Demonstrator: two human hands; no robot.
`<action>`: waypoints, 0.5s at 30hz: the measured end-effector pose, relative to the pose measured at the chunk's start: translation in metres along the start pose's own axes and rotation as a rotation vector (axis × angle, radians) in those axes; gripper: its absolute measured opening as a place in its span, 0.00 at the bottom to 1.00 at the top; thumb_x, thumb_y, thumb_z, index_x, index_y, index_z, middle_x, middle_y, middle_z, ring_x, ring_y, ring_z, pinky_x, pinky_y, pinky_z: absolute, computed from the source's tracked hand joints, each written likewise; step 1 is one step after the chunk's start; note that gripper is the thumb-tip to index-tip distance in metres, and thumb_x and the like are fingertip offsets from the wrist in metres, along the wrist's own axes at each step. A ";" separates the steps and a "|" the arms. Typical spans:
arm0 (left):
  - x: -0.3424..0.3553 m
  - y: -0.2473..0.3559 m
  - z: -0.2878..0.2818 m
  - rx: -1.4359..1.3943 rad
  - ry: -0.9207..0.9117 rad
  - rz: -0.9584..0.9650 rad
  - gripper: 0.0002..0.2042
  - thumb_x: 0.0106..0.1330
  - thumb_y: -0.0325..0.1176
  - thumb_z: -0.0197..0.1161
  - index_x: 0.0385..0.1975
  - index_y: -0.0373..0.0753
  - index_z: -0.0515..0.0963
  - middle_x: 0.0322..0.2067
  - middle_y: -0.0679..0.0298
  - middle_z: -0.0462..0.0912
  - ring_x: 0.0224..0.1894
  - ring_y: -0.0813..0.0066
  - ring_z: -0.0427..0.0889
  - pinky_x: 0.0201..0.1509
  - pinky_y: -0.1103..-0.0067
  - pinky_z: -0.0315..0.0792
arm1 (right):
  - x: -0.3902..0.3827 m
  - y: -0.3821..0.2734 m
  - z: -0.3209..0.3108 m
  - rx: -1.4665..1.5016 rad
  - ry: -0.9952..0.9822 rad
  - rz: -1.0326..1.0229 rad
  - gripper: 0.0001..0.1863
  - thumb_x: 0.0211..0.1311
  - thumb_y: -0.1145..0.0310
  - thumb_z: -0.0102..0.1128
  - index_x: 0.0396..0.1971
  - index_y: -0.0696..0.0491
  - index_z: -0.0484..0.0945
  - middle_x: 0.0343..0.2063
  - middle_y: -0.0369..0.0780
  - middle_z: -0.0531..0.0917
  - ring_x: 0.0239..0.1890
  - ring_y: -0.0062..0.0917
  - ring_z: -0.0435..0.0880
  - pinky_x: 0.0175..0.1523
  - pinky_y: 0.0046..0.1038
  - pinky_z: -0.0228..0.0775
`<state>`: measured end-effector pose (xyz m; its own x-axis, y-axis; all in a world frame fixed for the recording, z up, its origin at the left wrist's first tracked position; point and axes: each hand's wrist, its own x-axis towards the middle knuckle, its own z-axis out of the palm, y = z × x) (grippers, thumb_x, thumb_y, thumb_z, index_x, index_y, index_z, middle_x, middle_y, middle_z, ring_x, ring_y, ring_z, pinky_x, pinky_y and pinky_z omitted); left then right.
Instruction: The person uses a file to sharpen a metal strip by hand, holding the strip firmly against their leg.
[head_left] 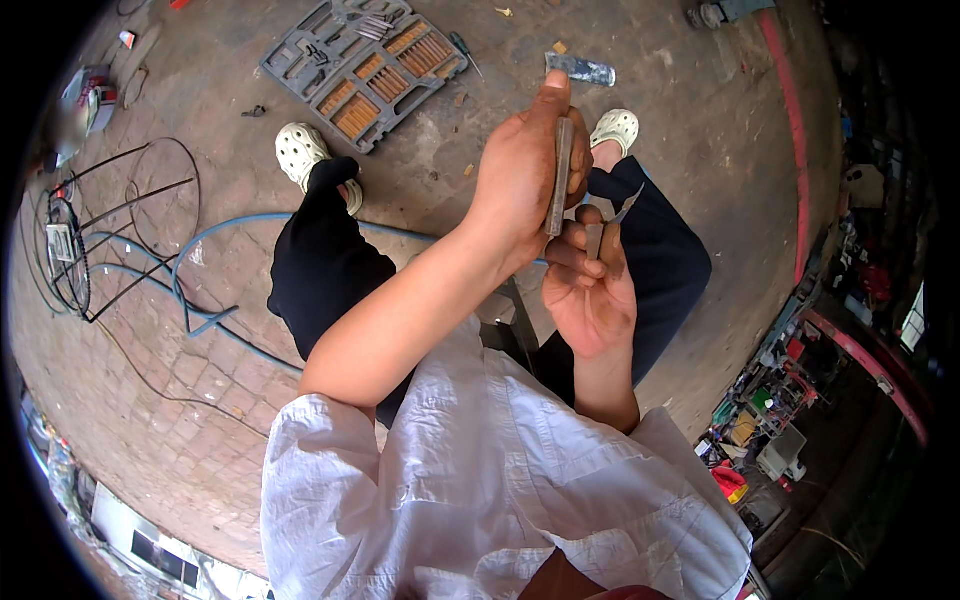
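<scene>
My left hand (525,165) is closed around a flat grey metal bar (560,180), its thumb pointing away from me. Just below and to the right, my right hand (592,295) is turned palm up with curled fingers. Between those fingers sits a short metal piece (594,241), close to the bar's near end. A thin pointed metal sliver (629,203) sticks out beside the fingertips; whether it joins the short piece I cannot make out. Both hands are over my lap, between my knees.
An open grey tool case (365,70) with rows of brownish pieces lies ahead, a screwdriver (466,52) beside it. A worn blue-grey strip (582,69) rests on the floor. Blue hose (225,225) and black cables (130,205) loop at left. Cluttered goods (775,410) line the right.
</scene>
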<state>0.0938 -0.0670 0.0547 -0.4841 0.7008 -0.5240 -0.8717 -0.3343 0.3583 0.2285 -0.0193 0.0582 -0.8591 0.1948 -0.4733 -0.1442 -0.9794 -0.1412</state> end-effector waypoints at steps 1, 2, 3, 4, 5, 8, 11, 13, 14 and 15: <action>0.000 0.000 -0.001 -0.004 0.002 0.009 0.28 0.69 0.55 0.44 0.10 0.43 0.59 0.07 0.69 0.57 0.11 0.80 0.54 0.13 0.83 0.49 | 0.000 0.001 0.000 -0.121 0.029 -0.073 0.12 0.64 0.67 0.56 0.43 0.57 0.70 0.32 0.38 0.75 0.30 0.18 0.74 0.34 0.16 0.70; 0.000 0.000 -0.001 -0.007 0.004 0.018 0.28 0.69 0.54 0.44 0.10 0.43 0.59 0.07 0.69 0.57 0.11 0.80 0.54 0.13 0.83 0.49 | 0.000 0.002 0.002 -0.242 0.056 -0.146 0.11 0.64 0.68 0.57 0.42 0.56 0.70 0.31 0.38 0.76 0.30 0.19 0.75 0.34 0.18 0.70; 0.001 0.001 -0.003 -0.003 0.008 0.020 0.28 0.69 0.54 0.44 0.10 0.43 0.59 0.08 0.69 0.57 0.11 0.80 0.55 0.13 0.83 0.49 | 0.000 0.004 0.003 -0.362 0.084 -0.220 0.10 0.63 0.69 0.57 0.41 0.56 0.71 0.31 0.37 0.77 0.30 0.20 0.75 0.35 0.20 0.71; 0.002 0.002 -0.005 0.001 0.013 0.021 0.28 0.69 0.54 0.44 0.10 0.43 0.59 0.08 0.69 0.57 0.11 0.80 0.55 0.14 0.83 0.49 | 0.000 0.006 0.008 -0.415 0.126 -0.255 0.09 0.63 0.70 0.57 0.41 0.56 0.71 0.31 0.37 0.77 0.30 0.21 0.76 0.35 0.21 0.71; 0.002 0.002 -0.007 0.006 0.018 0.022 0.28 0.69 0.54 0.44 0.10 0.43 0.59 0.08 0.69 0.57 0.11 0.79 0.55 0.14 0.83 0.48 | -0.001 0.008 0.014 -0.467 0.168 -0.290 0.09 0.63 0.71 0.57 0.40 0.56 0.71 0.30 0.36 0.77 0.31 0.22 0.77 0.36 0.21 0.71; 0.001 0.003 -0.009 0.013 0.024 0.027 0.28 0.70 0.54 0.44 0.10 0.43 0.59 0.08 0.69 0.58 0.11 0.79 0.55 0.14 0.82 0.48 | -0.003 0.011 0.018 -0.531 0.171 -0.325 0.09 0.61 0.74 0.58 0.40 0.57 0.71 0.31 0.36 0.78 0.32 0.23 0.80 0.37 0.23 0.73; -0.002 0.002 -0.012 0.049 0.004 0.067 0.28 0.70 0.54 0.44 0.10 0.42 0.60 0.08 0.68 0.58 0.11 0.79 0.54 0.15 0.81 0.48 | -0.005 0.016 0.024 -0.555 0.161 -0.331 0.08 0.60 0.77 0.58 0.39 0.57 0.71 0.30 0.37 0.78 0.31 0.23 0.79 0.36 0.23 0.72; -0.002 0.000 -0.012 0.052 -0.012 0.078 0.28 0.69 0.53 0.45 0.09 0.42 0.60 0.08 0.68 0.58 0.11 0.79 0.55 0.15 0.81 0.48 | -0.004 0.017 0.023 -0.561 0.134 -0.331 0.08 0.59 0.78 0.58 0.37 0.58 0.71 0.30 0.38 0.78 0.30 0.23 0.79 0.36 0.23 0.71; -0.003 0.000 -0.013 0.052 -0.017 0.085 0.28 0.69 0.53 0.45 0.09 0.42 0.60 0.08 0.68 0.58 0.11 0.79 0.55 0.15 0.81 0.48 | -0.003 0.018 0.023 -0.587 0.139 -0.356 0.08 0.58 0.79 0.59 0.36 0.58 0.71 0.29 0.38 0.78 0.29 0.23 0.79 0.35 0.23 0.71; -0.003 -0.001 -0.013 0.046 -0.023 0.095 0.27 0.69 0.53 0.45 0.09 0.42 0.61 0.08 0.68 0.59 0.11 0.79 0.55 0.15 0.81 0.48 | -0.002 0.020 0.023 -0.614 0.144 -0.380 0.08 0.58 0.80 0.59 0.35 0.58 0.71 0.28 0.38 0.78 0.28 0.22 0.78 0.34 0.23 0.70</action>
<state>0.0949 -0.0776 0.0461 -0.5620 0.6817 -0.4685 -0.8174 -0.3712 0.4405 0.2163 -0.0401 0.0762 -0.7254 0.5616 -0.3980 -0.0825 -0.6450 -0.7597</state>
